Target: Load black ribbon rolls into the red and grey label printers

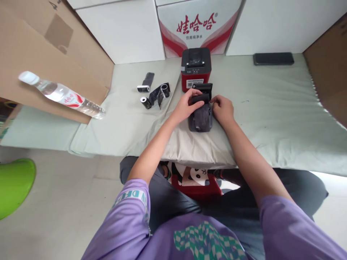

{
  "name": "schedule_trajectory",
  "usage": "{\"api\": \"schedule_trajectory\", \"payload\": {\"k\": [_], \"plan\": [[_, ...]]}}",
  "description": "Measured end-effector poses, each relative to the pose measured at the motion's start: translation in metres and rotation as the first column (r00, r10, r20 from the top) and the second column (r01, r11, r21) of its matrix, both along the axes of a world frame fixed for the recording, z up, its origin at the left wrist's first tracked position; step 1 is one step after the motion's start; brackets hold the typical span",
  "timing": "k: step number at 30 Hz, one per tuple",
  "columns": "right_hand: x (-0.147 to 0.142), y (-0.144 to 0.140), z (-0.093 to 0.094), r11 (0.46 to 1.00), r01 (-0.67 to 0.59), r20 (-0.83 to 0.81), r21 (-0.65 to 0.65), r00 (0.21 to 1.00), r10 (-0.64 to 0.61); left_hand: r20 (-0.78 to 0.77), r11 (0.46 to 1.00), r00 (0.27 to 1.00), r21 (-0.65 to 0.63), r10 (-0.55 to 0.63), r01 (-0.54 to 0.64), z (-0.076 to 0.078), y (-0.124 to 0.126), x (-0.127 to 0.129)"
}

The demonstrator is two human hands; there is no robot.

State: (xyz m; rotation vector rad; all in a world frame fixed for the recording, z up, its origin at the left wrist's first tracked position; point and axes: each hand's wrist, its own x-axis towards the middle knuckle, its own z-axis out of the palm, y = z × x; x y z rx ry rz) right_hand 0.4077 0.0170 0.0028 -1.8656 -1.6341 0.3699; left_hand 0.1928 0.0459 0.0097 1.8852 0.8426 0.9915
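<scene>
Red Chinese characters 娃哈哈 on the white carton (199, 25) at the back — same red label on one water bottle (61, 94) lying left. One red-and-black printer (195, 68) on the surface (271, 108). Just before it, one dark cartridge (200, 117), gripped between left hand (187, 104) and right hand (222, 108), fingers clenched on its top end. Three ribbon rolls (153, 93) lying left — one phone (273, 58) far right.

Both bare forearms reaching forward, converging, left hand (187, 105) curling with fingers bent, right hand (222, 109) closing loosely, knuckles up
</scene>
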Motion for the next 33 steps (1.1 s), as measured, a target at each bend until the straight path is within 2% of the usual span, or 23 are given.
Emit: {"api": "schedule_trajectory", "payload": {"k": [3, 8, 12, 15, 19, 25, 29, 33], "plan": [[0.000, 0.000, 0.001, 1.000, -0.003, 0.003, -0.018, 1.000, 0.003, -0.029, 1.000, 1.000, -0.015, 0.002, -0.002, 0.010, -0.008, 0.000], [0.001, 0.000, 0.000, 1.000, -0.014, -0.025, -0.010, 1.000, 0.014, -0.082, 0.994, 0.994, -0.076, 0.071, -0.078, 0.028, -0.023, 0.002], [0.003, 0.002, -0.003, 0.999, -0.029, -0.049, 0.014, 0.998, 0.029, -0.296, 0.991, 0.945, 0.035, 0.136, -0.132, 0.033, -0.029, 0.003], [0.003, 0.002, -0.005, 0.999, -0.020, -0.049, 0.025, 0.999, 0.022, -0.382, 0.982, 0.905, 0.090, 0.188, -0.166, 0.032, -0.030, 0.003], [0.002, 0.001, -0.002, 1.000, -0.020, -0.036, -0.004, 0.999, 0.020, -0.347, 0.983, 0.919, 0.066, 0.186, -0.174, 0.029, -0.029, 0.003], [0.001, 0.001, 0.001, 1.000, -0.008, -0.032, -0.030, 0.999, 0.007, -0.140, 0.976, 0.969, -0.049, 0.203, -0.212, 0.022, -0.023, 0.002], [0.002, 0.002, -0.001, 1.000, -0.016, -0.048, -0.002, 0.999, 0.016, -0.204, 0.983, 0.962, 0.006, 0.180, -0.183, 0.019, -0.021, -0.001], [0.003, 0.003, -0.003, 1.000, -0.015, -0.036, -0.003, 0.999, 0.015, -0.255, 0.963, 0.929, 0.086, 0.268, -0.254, 0.021, -0.019, -0.004]]}}
